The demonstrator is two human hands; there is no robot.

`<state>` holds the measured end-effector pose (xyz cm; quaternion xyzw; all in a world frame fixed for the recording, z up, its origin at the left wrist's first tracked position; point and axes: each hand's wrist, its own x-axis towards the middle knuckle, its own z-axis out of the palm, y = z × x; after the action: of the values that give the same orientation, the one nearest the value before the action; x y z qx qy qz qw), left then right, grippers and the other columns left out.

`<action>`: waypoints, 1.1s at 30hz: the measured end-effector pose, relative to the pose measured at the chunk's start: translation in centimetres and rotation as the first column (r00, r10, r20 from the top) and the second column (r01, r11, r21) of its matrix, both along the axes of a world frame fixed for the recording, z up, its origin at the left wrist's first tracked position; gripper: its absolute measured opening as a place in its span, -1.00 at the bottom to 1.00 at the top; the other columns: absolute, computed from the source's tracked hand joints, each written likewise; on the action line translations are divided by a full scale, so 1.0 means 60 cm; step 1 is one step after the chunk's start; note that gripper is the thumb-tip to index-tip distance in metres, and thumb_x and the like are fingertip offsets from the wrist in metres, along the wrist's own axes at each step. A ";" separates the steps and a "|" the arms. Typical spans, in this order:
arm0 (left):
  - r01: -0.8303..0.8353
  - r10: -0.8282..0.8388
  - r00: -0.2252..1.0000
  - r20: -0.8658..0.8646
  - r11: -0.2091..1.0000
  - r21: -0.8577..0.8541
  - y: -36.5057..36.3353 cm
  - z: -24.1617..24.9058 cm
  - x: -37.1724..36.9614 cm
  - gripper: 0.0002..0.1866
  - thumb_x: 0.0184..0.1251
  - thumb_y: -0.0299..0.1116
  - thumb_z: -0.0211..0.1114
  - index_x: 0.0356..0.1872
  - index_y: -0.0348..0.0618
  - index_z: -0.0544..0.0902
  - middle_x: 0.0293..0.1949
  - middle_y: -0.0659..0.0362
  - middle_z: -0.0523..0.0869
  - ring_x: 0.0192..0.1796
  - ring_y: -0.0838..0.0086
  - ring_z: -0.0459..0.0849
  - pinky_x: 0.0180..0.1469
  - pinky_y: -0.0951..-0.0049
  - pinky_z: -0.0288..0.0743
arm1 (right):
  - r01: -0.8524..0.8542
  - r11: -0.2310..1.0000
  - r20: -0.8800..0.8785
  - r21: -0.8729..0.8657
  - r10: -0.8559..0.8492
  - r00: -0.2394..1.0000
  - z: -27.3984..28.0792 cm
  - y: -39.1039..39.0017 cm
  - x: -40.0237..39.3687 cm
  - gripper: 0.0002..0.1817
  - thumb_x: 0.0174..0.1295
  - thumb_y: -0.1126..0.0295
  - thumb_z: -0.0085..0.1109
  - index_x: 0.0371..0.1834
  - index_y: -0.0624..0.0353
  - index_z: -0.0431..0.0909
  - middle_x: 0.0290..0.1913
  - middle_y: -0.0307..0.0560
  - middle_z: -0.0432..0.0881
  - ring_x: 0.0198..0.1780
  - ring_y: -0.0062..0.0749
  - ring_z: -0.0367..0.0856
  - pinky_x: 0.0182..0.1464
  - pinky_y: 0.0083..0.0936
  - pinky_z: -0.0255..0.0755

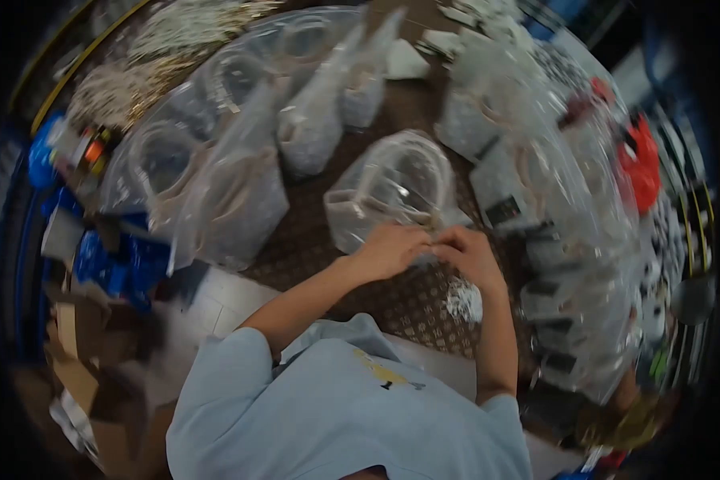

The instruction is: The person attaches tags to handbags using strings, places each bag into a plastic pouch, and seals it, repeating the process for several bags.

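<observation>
A light-coloured handbag (388, 180) with a looped handle stands on the brown patterned tabletop (392, 308), inside clear plastic. My left hand (394, 250) and my right hand (468, 252) meet at its near side, fingertips almost touching. Both are closed in a pinch. What lies between the fingers is too small and blurred to name. Close to my right wrist is a small heap of white bits (462, 301) on the table.
More plastic-wrapped handbags (244, 200) curve along the left and far side. A dense row of wrapped bags (528, 180) with dark tags lines the right. Beyond are a red plastic bag (642, 164), blue plastic (116, 264), opened cardboard boxes (76, 328) and pale strands (120, 92).
</observation>
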<state>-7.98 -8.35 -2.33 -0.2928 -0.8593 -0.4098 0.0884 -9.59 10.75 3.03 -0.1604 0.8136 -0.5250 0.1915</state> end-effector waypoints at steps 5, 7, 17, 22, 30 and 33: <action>-0.037 0.022 0.995 0.098 0.986 0.163 0.007 0.015 -0.009 -0.84 0.24 -0.22 0.09 -0.33 -0.04 0.55 -0.31 0.19 0.59 -0.13 0.27 0.54 0.03 0.24 0.28 | -0.007 0.959 0.021 -0.282 0.013 1.000 -0.028 0.014 0.013 -0.76 0.16 0.53 0.10 -0.09 0.26 0.42 -0.26 -0.18 0.52 -0.27 -0.57 0.49 -0.25 -0.69 0.37; -0.064 0.071 0.994 -0.081 0.994 0.084 0.002 0.010 -0.023 -0.84 0.23 -0.21 0.10 -0.34 -0.04 0.54 -0.29 0.22 0.58 -0.10 0.31 0.52 0.08 0.27 0.24 | -0.066 0.958 -0.116 -0.280 0.035 0.993 -0.050 0.023 0.001 -0.78 0.16 0.54 0.10 -0.12 0.27 0.43 -0.27 -0.18 0.50 -0.24 -0.56 0.48 -0.21 -0.69 0.36; -0.388 0.074 0.821 -0.565 0.799 -0.459 -0.070 0.040 -0.038 -0.75 -0.01 -0.33 0.10 -0.26 -0.12 0.54 -0.33 0.16 0.61 -0.06 0.36 0.51 0.13 0.35 0.17 | 0.219 0.940 -0.044 -0.262 -0.238 0.970 -0.057 0.019 -0.048 -0.84 0.31 0.29 0.01 -0.27 0.14 0.44 -0.48 -0.40 0.45 -0.56 -0.83 0.24 -0.55 -0.82 0.09; -0.282 -0.151 0.809 -0.568 0.748 -0.601 -0.076 0.036 -0.058 -0.66 0.02 -0.26 0.14 -0.16 -0.16 0.57 -0.31 0.17 0.62 0.05 0.34 0.46 0.18 0.27 0.11 | 0.255 0.955 -0.033 -0.152 -0.263 0.964 -0.019 -0.002 -0.049 -0.76 0.37 0.19 -0.09 -0.29 0.12 0.42 -0.60 -0.38 0.44 -0.65 -0.78 0.31 -0.63 -0.76 0.10; -0.499 -0.292 0.765 -0.574 0.296 -0.815 -0.069 0.117 -0.082 -0.79 -0.06 -0.24 0.23 -0.40 -0.06 0.69 -0.36 0.28 0.65 0.09 0.30 0.43 0.34 0.03 -0.19 | 0.271 0.960 -0.253 -0.071 -0.280 0.926 -0.006 -0.011 -0.043 -0.73 0.37 0.19 -0.09 -0.31 0.18 0.40 -0.64 -0.31 0.46 -0.68 -0.72 0.41 -0.62 -0.73 0.25; -0.268 -0.247 0.891 -0.381 0.391 -0.881 -0.085 0.171 -0.067 -0.88 -0.05 -0.28 0.24 -0.51 0.01 0.71 -0.40 0.29 0.64 0.08 0.32 0.43 0.37 -0.10 -0.28 | 0.329 0.940 -0.374 0.093 -0.273 0.886 0.014 -0.015 -0.038 -0.73 0.35 0.21 -0.05 -0.31 0.22 0.44 -0.64 -0.26 0.44 -0.67 -0.65 0.43 -0.60 -0.66 0.28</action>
<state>-12.00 -13.44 7.94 -0.3731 -0.8955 0.2150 0.1123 -11.88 9.86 3.88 -0.1091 0.8876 -0.4465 -0.0309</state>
